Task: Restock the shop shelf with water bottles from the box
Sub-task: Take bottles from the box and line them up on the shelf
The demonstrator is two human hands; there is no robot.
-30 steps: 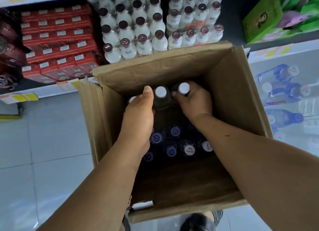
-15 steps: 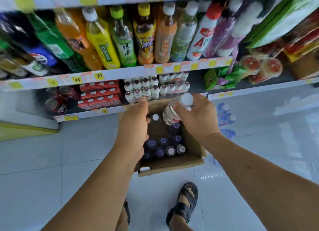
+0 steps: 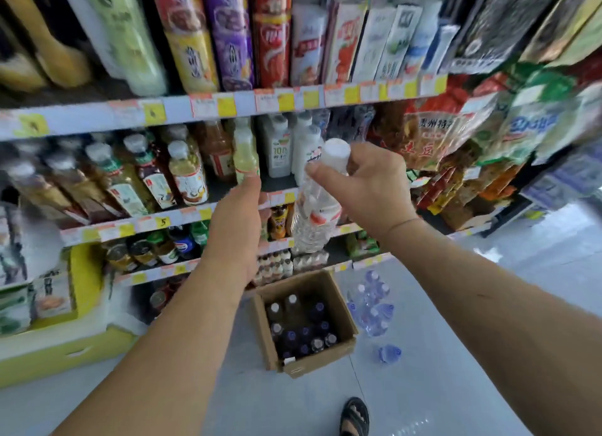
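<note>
head view. the right hand (image 3: pixel 368 188), just right of the frame's centre, grips a clear water bottle (image 3: pixel 314 220) by its neck, thumb and fingers curled under the white cap (image 3: pixel 337 150). the bottle hangs slightly tilted, cap uppermost. it is in the air in front of the shelves, level with the middle shelf edge and well above the floor.

the left hand (image 3: pixel 237 220) is raised just left of the bottle and apart from it. its back is to the camera and the thumb points up. the fingers look loose and nothing shows in its grasp.

at lower centre an open cardboard box (image 3: pixel 321 359) sits on the pale tiled floor (image 3: pixel 456 354) at the foot of the shelving. inside it more bottles (image 3: pixel 303 331) stand upright with caps up, some white and some dark, and part of the box is unfilled.

just right of the box lies a wrapped pack of blue-tinted water bottles (image 3: pixel 373 308). one loose blue-tinted bottle (image 3: pixel 389 353) lies on the floor below the pack.

a sandalled foot (image 3: pixel 355 416) shows at the bottom edge.

across the upper half run shelf edges with yellow and orange price tags (image 3: pixel 228 104). tea and juice bottles (image 3: pixel 187 171) fill the middle shelf at left. white drink bottles (image 3: pixel 278 148) stand behind the held bottle, and snack bags (image 3: pixel 456 148) crowd the right side. the edges of the frame are blurred.
</note>
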